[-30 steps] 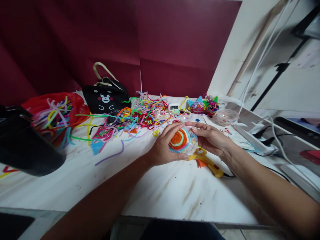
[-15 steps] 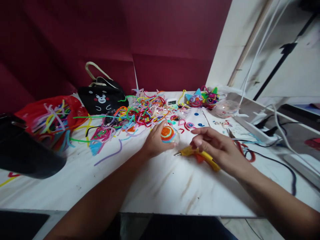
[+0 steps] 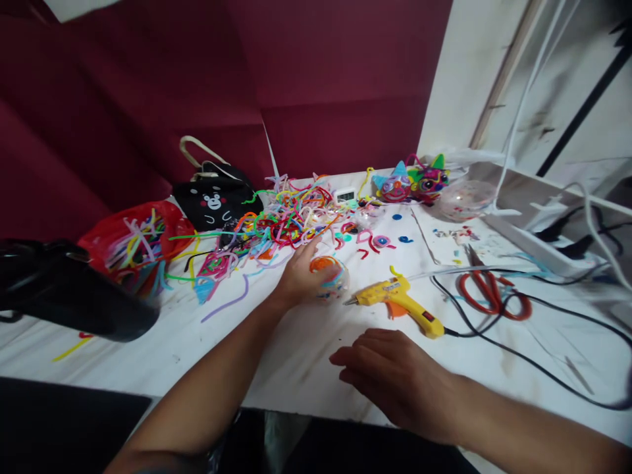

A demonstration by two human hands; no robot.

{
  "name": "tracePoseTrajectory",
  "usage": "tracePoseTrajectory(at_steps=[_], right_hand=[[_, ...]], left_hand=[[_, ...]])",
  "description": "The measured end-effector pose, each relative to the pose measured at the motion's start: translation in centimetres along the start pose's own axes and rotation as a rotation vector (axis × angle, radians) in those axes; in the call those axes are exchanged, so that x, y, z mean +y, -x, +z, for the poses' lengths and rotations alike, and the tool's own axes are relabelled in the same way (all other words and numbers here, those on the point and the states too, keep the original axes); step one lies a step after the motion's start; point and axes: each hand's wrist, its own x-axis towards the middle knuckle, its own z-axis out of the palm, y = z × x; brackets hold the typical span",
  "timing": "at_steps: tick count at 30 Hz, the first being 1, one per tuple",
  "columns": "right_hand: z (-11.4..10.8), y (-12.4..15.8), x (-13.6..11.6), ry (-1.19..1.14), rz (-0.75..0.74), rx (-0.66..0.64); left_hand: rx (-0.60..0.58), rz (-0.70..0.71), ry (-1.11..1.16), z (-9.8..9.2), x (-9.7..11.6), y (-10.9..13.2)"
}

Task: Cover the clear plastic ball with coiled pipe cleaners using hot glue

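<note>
My left hand (image 3: 301, 273) is closed around the side of a clear plastic ball (image 3: 333, 293) on the white table. An orange coil of pipe cleaner (image 3: 323, 265) shows on the ball, partly behind my fingers. My right hand (image 3: 395, 375) is over the table's front edge, back upward, fingers loosely stretched out, with nothing visible in it. Just beyond it a yellow hot glue gun (image 3: 399, 299) lies on its side, nozzle pointing left toward the ball and clear of both hands.
Tangled pipe cleaners (image 3: 296, 210) cover the back middle. Red-handled scissors (image 3: 486, 289) and a black cord (image 3: 548, 382) lie right. A black bottle-like object (image 3: 83, 289), red bag (image 3: 175, 224) and black bag (image 3: 217, 197) stand left. Two decorated balls (image 3: 395, 187) sit behind, near a clear bowl (image 3: 467, 201).
My right hand has moved away from the glue gun, down toward the front edge, leaving it in full view. My left hand stays on the ball. The camera view has shifted slightly.
</note>
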Motion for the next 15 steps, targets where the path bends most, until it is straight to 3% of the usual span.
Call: tracePoseTrajectory(at_steps=[2,4,10,15], right_hand=[[0.0,0.0,0.0,0.046,-0.049,0.029],[0.0,0.0,0.0,0.090,-0.094,0.040],[0.0,0.0,0.4,0.203,-0.203,0.031],[0.7,0.2,0.6,0.190,-0.207,-0.075]], left_hand=[[0.155,0.030,0.146,-0.4,-0.7,-0.5],[0.238,0.029,0.188,-0.8,-1.5,-1.1],[0.372,-0.020,0.319,-1.0,-3.5,-2.2],[0.504,-0.094,0.431,-0.8,-4.1,-2.4]])
